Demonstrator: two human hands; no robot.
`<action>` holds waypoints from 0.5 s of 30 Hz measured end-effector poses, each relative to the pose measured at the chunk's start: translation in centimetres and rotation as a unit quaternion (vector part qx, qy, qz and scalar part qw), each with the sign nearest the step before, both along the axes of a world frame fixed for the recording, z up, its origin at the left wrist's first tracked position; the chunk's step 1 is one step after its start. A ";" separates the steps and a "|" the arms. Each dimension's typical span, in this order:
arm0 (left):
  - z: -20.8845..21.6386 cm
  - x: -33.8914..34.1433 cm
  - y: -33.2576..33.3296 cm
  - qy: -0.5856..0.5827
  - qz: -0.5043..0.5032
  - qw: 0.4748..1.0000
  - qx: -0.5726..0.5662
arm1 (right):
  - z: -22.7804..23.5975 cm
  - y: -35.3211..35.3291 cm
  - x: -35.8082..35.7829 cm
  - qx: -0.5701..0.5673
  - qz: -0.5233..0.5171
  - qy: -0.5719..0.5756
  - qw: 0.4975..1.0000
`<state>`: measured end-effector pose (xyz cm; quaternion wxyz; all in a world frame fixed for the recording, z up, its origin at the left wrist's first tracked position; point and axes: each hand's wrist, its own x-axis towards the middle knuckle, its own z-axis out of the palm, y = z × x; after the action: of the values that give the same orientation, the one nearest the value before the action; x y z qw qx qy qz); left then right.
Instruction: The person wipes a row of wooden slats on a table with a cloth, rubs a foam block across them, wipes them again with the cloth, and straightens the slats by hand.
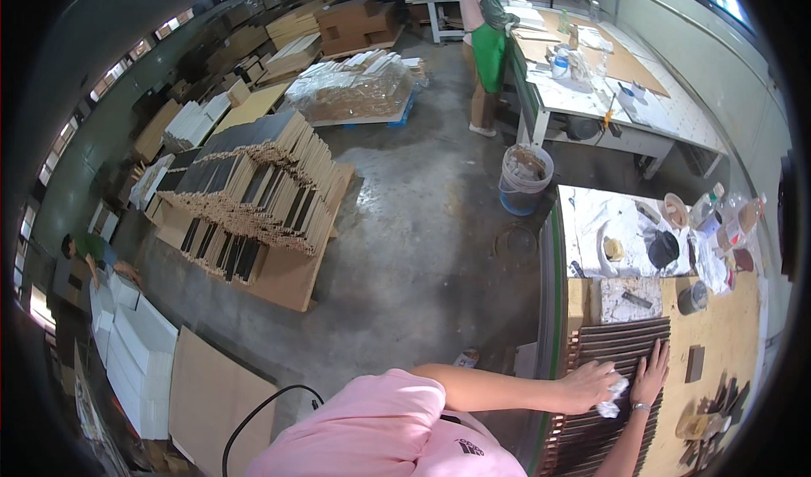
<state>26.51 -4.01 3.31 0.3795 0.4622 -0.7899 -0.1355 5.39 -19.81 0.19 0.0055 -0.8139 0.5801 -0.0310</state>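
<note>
My left hand is closed round a crumpled white cloth or paper wad, held over a row of dark strips. These long, narrow strips lie side by side on the worktable, and their left ends look coppery brown. My right hand, with a bracelet at its wrist, rests on the strips' right part, fingers stretched out. Just beyond the row sits a stained white block or pad with a small dark bar on it. To the right of my right hand lies a dark grey block.
Cups, bottles and a black bowl crowd the table's far end. A jar and brushes lie near right. Beyond stands a bucket on the floor. A person in a green apron stands at another table. Stacked boards are leftward.
</note>
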 end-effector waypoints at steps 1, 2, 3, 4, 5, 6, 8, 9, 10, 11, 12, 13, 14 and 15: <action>-0.8 0.6 0.0 -0.059 0.000 0.998 0.032 | -0.2 -0.1 -0.2 -0.004 0.000 -0.004 1.000; -1.4 1.1 0.0 -0.116 0.002 0.991 0.065 | -0.3 -0.3 -0.1 -0.007 0.002 -0.007 1.000; -1.3 2.2 0.7 -0.114 -0.006 0.988 0.106 | 0.1 -0.2 0.3 0.011 -0.003 0.004 1.000; -1.6 3.2 1.5 -0.103 -0.008 0.988 0.114 | -0.2 -0.5 0.1 0.005 0.009 0.000 1.000; -1.6 3.9 2.5 -0.095 -0.002 0.986 0.135 | -1.0 -0.5 -0.4 -0.046 0.019 -0.014 0.999; -1.4 4.4 3.4 -0.086 0.003 0.984 0.155 | -1.7 -0.5 -1.1 -0.095 0.028 -0.028 0.995; -0.7 4.8 4.5 -0.034 0.018 0.984 0.173 | -2.4 -1.6 -2.3 -0.066 0.022 -0.009 0.998; -0.5 4.9 4.8 -0.017 0.031 0.987 0.157 | -2.8 -2.4 -2.5 -0.033 0.003 0.014 0.999; -0.4 4.8 4.9 -0.015 0.041 0.988 0.151 | -3.2 -2.6 -2.9 -0.039 0.012 0.013 0.999; -0.1 4.7 5.0 0.004 0.049 0.987 0.154 | -3.7 -3.3 -2.8 -0.037 0.011 0.028 0.999; 0.1 4.8 5.1 0.023 0.050 0.986 0.156 | -3.5 -3.3 -2.7 -0.036 0.002 0.045 0.998; 0.3 5.0 5.3 0.033 0.052 0.987 0.148 | -3.4 -3.1 -2.7 -0.043 0.016 -0.006 0.999; 0.3 5.3 5.4 0.035 0.060 0.987 0.144 | -3.1 -3.2 -2.8 -0.047 0.024 -0.006 0.999; 0.0 5.8 5.8 0.049 0.077 0.985 0.149 | -0.9 -1.9 -1.1 -0.067 0.069 -0.020 0.995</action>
<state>32.36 1.75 3.32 0.3541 0.5660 -0.7032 -0.2443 4.31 -21.71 -0.76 -0.0353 -0.8497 0.5190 -0.0859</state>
